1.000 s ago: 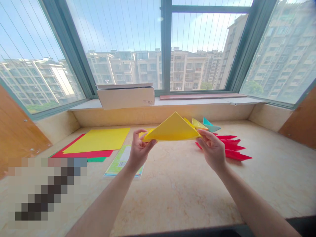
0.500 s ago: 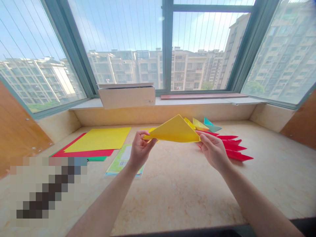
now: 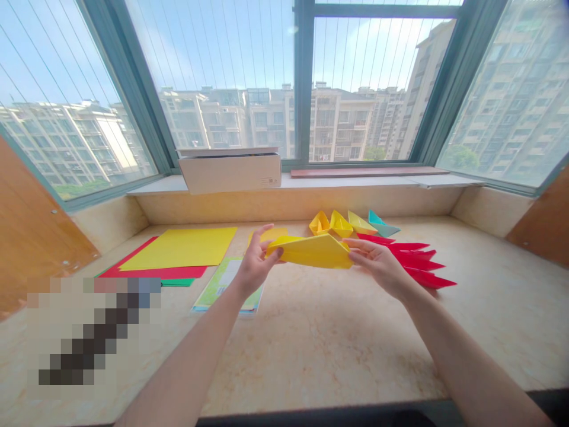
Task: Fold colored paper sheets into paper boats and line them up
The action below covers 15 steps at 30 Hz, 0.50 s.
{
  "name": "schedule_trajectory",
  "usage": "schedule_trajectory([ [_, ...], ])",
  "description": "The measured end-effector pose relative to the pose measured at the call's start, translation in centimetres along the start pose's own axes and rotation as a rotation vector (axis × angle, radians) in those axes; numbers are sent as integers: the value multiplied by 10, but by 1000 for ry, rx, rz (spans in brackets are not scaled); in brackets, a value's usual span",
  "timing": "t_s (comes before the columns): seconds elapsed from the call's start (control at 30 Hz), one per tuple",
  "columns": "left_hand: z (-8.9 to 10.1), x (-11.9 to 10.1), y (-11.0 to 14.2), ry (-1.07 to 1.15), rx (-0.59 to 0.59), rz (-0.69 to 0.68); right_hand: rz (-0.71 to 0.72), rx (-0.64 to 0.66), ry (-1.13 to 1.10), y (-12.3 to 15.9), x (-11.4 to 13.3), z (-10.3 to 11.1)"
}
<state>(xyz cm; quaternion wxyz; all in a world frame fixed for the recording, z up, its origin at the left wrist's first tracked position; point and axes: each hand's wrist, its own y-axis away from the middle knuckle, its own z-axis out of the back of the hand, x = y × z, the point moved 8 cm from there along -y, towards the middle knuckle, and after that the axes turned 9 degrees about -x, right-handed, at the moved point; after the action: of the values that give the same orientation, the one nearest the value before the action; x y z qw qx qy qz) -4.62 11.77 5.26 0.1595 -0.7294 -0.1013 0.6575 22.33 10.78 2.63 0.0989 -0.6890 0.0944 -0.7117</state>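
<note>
A folded yellow paper boat (image 3: 313,251) is held up above the counter between my two hands. My left hand (image 3: 258,261) pinches its left end with the thumb in front and the index finger raised. At the opposite end, my right hand (image 3: 377,261) grips the paper between thumb and fingers. Behind it stands a row of finished paper boats: yellow ones (image 3: 341,224), a pale yellow one (image 3: 360,223) and a teal one (image 3: 383,225). Several red folded paper pieces (image 3: 418,261) with pointed ends lie just beyond my right hand.
Yellow sheets (image 3: 178,249) lie over red (image 3: 153,273) and green paper (image 3: 178,283) at the left. A green paper packet (image 3: 217,290) sits partly behind my left forearm. A white box (image 3: 231,172) stands on the window ledge (image 3: 155,185). One patch at the lower left is pixelated.
The yellow paper has tipped and come down a little, so its peak looks lower and more of the boats behind shows. Both hands keep hold of its ends.
</note>
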Motion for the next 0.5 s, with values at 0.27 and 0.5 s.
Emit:
schedule_trajectory([
  [0.27, 9, 16, -8, -336, 36, -100, 75, 76, 89, 1, 2, -1],
  [0.5, 4, 17, -1, -583, 107, -304, 100, 116, 234, 1, -12, -6],
])
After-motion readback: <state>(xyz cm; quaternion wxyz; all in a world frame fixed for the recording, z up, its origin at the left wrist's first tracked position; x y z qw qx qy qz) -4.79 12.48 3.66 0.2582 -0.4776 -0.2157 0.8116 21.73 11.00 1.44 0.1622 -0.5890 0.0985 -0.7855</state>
